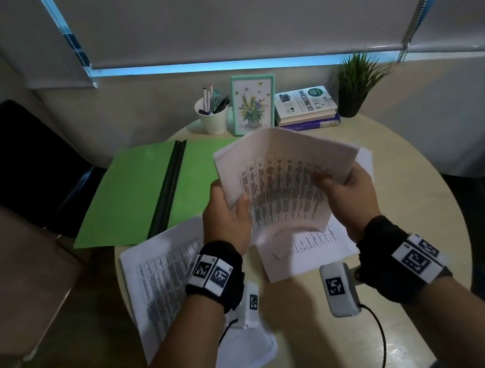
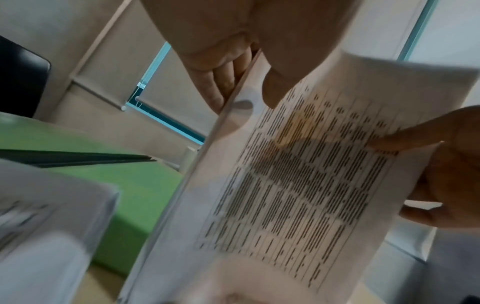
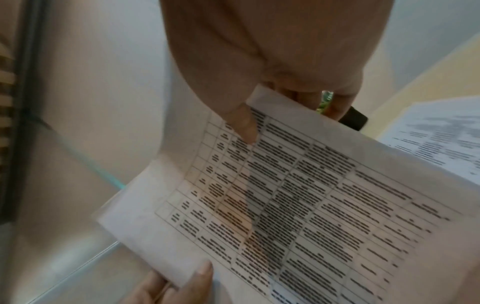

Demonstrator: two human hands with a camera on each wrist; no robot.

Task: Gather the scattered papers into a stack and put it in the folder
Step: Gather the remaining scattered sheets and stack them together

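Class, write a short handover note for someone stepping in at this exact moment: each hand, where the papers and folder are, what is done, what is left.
Left hand: grips the left edge of the held papers.
Right hand: grips their right edge, thumb on top.
Held papers: lifted above the table, bowed between the hands.
Folder: green, open, flat at the table's left.
Done: some sheets gathered.
Left: collect the loose sheets lying near the wrists and under the held papers, square the stack, lay it in the folder.

Print on the held sheets (image 1: 283, 186) — blurred, illegible throughout.
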